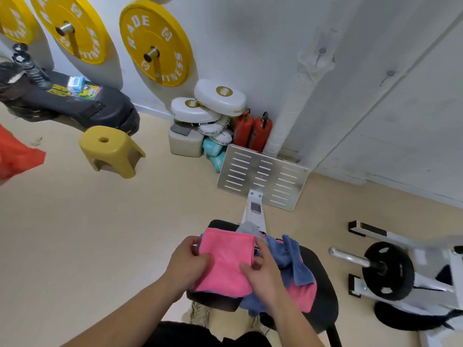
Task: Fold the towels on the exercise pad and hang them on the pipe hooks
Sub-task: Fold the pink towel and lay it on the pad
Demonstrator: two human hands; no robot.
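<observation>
Overhead, a person's two bare hands work a folded pink towel atop the black exercise pad; the left hand pinches the towel's left edge between thumb and fingers, while the right hand grips its right side, fingers curled onto the cloth; beneath and beside it lies a loose heap of blue towels, a grey towel and a second pink towel, crowding the pad's right half; a white machine arm rises from behind the pad to a slotted metal footplate; against the white wall stand two red fire extinguishers, a stack of white boxing pads and a wrapped vertical pipe with hooks higher up; yellow weight plates hang on wall pegs; a yellow plastic stool sits on the beige floor at left, near a black punching bag lying down; a black plate on a bar rests at right; an orange cloth intrudes at the left edge.
</observation>
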